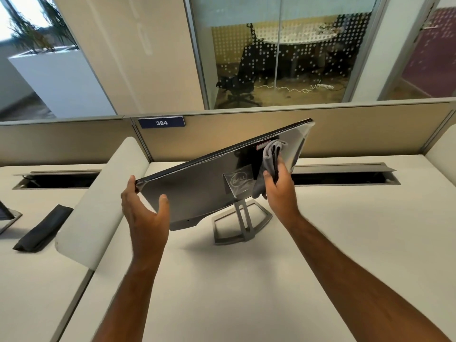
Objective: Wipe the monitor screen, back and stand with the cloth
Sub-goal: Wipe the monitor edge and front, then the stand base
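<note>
The monitor (197, 183) stands on the white desk with its glossy dark back turned toward me, and it is tilted so the right end is higher. Its grey open-frame stand (243, 222) rests on the desk below. My left hand (144, 211) grips the monitor's lower left corner, thumb on the back panel and fingers round the edge. My right hand (277, 191) holds a folded grey cloth (270, 160) and presses it against the back, just right of the logo plate on the stand mount. The screen side is hidden from me.
A rounded white divider (103, 201) slants along the desk's left side. Beyond it lie a dark pouch (44, 229) and the base of another monitor (7, 218). Cable slots (345, 175) run along the back, under a beige partition with a "384" label (161, 122).
</note>
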`<state>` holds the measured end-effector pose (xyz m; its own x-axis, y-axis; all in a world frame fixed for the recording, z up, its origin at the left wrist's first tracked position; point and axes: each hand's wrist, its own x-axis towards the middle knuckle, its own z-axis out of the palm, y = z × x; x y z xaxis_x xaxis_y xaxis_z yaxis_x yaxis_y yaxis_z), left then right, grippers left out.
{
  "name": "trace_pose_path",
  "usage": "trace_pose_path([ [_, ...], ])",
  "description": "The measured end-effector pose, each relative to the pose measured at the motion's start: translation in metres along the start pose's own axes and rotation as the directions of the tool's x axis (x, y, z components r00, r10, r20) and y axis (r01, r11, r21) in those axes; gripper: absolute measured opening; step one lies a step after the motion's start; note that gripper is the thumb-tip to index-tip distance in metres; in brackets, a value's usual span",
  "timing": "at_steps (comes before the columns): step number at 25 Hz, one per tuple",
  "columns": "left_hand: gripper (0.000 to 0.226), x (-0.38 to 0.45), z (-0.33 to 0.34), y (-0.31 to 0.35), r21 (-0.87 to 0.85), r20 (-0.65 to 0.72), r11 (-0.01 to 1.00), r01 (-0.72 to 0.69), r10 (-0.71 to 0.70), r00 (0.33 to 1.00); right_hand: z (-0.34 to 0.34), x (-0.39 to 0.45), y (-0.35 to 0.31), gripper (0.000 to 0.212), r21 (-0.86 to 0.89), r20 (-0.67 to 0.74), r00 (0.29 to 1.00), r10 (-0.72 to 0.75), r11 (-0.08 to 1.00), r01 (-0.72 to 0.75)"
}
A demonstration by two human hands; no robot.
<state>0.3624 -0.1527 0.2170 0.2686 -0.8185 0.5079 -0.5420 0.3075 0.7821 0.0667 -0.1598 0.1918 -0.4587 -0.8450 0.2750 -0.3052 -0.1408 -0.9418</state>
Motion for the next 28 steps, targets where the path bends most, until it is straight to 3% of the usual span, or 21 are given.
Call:
trace_pose_path([
  [7,0.054,-0.018,-0.014,0.015,-0.083,0.003,0.995,0.052,-0.052,0.999,0.006,0.011,-0.011,0.054,-0.057,0.121,0.993,0.008,0.998,-0.002],
  [18,0.020,-0.063,-0.035,0.040,-0.085,0.051,0.994,-0.062,0.066,0.997,0.037,0.007,-0.042,0.051,-0.085,0.273,0.961,0.040,0.996,-0.017],
  [28,0.011,-0.081,-0.034,0.068,-0.080,0.183,0.967,-0.241,0.252,0.950,0.040,0.003,-0.040,0.043,-0.122,0.369,0.928,0.052,0.992,-0.007],
])
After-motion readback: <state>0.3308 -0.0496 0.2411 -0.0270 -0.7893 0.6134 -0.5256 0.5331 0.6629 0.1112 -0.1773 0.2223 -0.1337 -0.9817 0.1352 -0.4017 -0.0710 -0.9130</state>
